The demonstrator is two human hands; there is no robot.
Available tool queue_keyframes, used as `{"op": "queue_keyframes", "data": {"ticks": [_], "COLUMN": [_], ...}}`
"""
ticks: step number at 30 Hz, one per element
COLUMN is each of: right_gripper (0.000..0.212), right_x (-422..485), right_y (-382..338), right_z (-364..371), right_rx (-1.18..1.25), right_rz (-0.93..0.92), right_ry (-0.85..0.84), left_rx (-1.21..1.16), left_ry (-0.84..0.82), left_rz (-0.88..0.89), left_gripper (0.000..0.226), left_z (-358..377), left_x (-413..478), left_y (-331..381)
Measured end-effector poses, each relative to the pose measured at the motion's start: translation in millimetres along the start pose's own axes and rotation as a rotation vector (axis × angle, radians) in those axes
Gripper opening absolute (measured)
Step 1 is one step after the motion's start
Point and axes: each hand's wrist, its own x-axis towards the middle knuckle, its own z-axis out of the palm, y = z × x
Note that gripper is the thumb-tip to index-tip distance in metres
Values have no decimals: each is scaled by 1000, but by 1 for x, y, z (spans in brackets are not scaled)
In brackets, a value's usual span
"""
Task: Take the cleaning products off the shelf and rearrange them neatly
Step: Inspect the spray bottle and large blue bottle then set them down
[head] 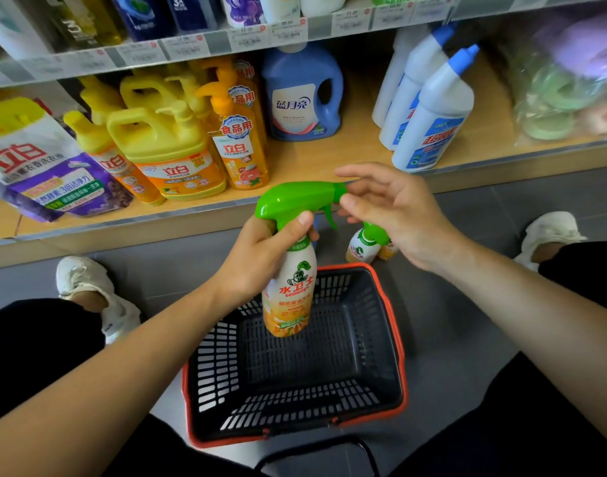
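The left grip (pixel 264 256) held a green-topped spray bottle (pixel 290 294) by the neck, upright above a dark basket (pixel 219 359) standing on the floor. The right grip (pixel 395 208) had loose fingers at the bottle's nozzle. Another spray bottle (pixel 362 247) stood beyond the basket, below the shelf (pixel 329 156) holding yellow jugs (pixel 164 142) and a blue detergent bottle (pixel 304 98).

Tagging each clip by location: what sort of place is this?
Most likely a shop's cleaning-goods aisle: price tags line the shelf edge, detergent bottles stand in rows, and a shopping basket sits on the floor.
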Motion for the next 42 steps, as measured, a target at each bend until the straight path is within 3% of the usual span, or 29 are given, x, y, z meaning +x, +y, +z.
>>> {"op": "queue_keyframes", "data": {"ticks": [5,8,12,16,21,25,30,42], "right_gripper": [25,20,17,10,8,23,30,25], "right_x": [-1,-1,1,1,2,0,-5,-2], "right_y": [-5,-6,-8,-6,-7,-9,-7,-3], "right_z": [0,4,6,6,3,0,3,-3], "right_rx": [-130,45,325,278,173,27,-277,-174], "right_rz": [-61,47,212,126,-58,-136,-252,-219], "right_ry": [14,26,26,45,67,20,109,72], "left_rx": [-33,-55,-61,-103,-165,-248,-366,-370], "left_ry": [-24,-22,-51,-41,-68,-54,-109,-78], "left_rz": [-31,-48,-69,-104,-130,-190,-258,-268], "left_gripper": [34,46,37,37,54,39,45,36], "left_z": [6,7,8,11,9,9,10,14], "left_x": [0,0,0,1,2,1,3,2], "left_y": [-2,-3,-1,2,1,3,5,8]}}
